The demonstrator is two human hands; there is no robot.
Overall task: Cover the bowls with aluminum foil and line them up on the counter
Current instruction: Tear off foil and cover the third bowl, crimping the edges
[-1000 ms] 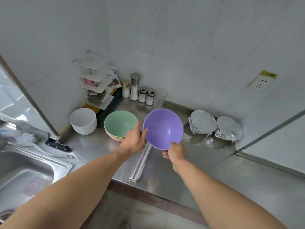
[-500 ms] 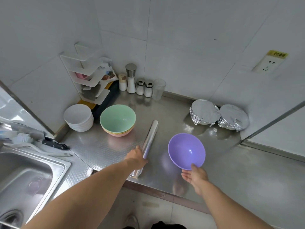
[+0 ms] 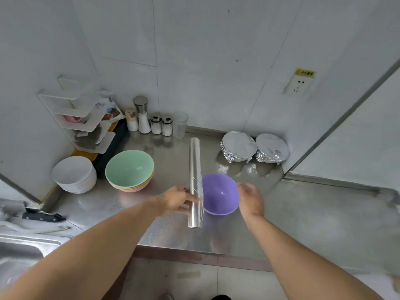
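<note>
While my left hand (image 3: 177, 200) curls its fingers round the near part of the foil roll (image 3: 195, 180), the roll points away from me, its far end toward the wall. To the far left on the surface (image 3: 303, 213) sits a stack of white bowls (image 3: 74, 174), then a green bowl (image 3: 129, 168) nested on other bowls. Just right of the roll stands the purple bowl (image 3: 220, 194), uncovered. My right hand (image 3: 251, 200) hovers at its right rim, fingers loosely bent and blurred, gripping nothing. Two foil-covered bowls (image 3: 238, 149) sit side by side at the far right.
</note>
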